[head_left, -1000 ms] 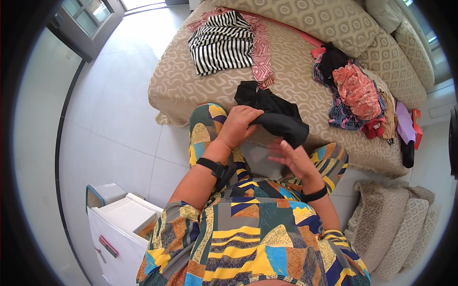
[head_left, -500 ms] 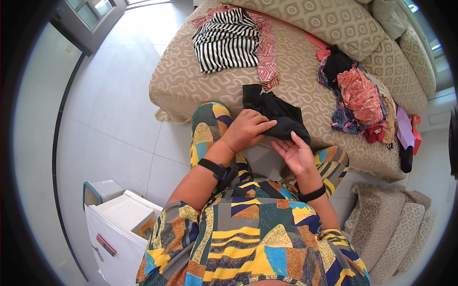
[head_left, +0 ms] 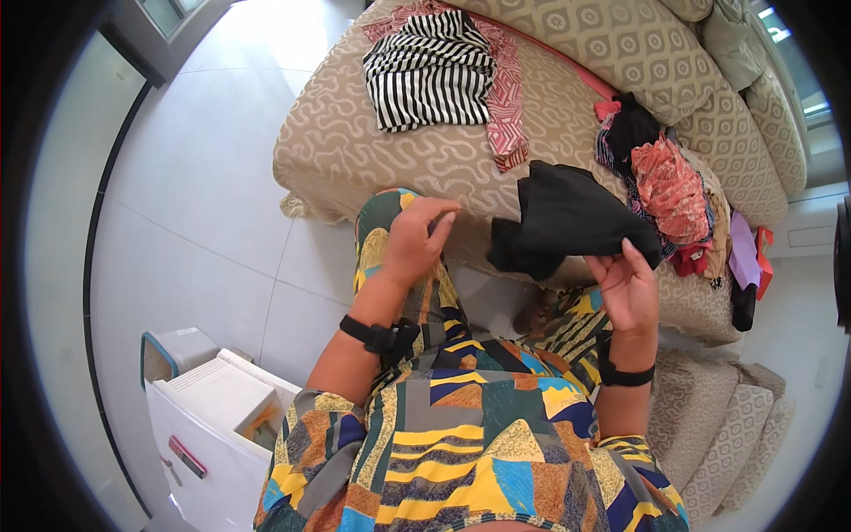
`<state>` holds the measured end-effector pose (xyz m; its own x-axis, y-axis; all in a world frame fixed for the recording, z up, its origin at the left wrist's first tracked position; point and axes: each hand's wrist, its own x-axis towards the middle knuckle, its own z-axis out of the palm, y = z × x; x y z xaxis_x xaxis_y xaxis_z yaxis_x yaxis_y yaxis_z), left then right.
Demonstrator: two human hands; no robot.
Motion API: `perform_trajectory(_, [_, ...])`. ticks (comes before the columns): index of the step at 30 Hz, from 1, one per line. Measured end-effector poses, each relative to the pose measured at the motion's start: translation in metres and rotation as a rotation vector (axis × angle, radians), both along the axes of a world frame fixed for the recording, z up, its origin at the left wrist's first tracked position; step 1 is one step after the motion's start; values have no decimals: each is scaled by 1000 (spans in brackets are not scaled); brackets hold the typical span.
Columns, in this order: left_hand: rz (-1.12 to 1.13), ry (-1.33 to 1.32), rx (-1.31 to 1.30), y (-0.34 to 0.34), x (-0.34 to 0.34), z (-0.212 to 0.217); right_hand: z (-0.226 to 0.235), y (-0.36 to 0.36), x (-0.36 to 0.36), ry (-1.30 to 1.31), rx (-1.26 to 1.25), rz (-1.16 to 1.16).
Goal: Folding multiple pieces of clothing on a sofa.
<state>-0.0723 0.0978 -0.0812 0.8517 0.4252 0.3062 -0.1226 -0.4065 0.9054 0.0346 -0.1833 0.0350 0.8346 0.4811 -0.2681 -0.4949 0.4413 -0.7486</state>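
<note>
Black, soft fabric garment (head_left: 581,213) stretches leftward from your right hand (head_left: 627,288), which grips its near edge between thumb and fingers, in front of the beige patterned sofa (head_left: 328,133). Your left hand (head_left: 421,238) is open, apart from the cloth. Beyond it lies a black-and-white striped garment (head_left: 425,75); beyond your right, a crumpled coral garment (head_left: 669,182).
</note>
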Motion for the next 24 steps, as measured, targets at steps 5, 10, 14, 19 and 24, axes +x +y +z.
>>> perform_trajectory(5, [-31,-27,-15,1,0,3,18,47,27,-34,-22,58])
perform_trajectory(10, [-64,-13,162,-2,1,2,68,115,64,-202,323,86])
perform_trajectory(14, [-76,-8,250,-7,4,-5,86,178,113,-293,551,56])
perform_trajectory(19, [-70,26,155,-11,3,-10,-1,212,140,-197,-103,128])
perform_trajectory(24, [-49,22,187,-10,7,-5,-86,145,130,-156,-354,199])
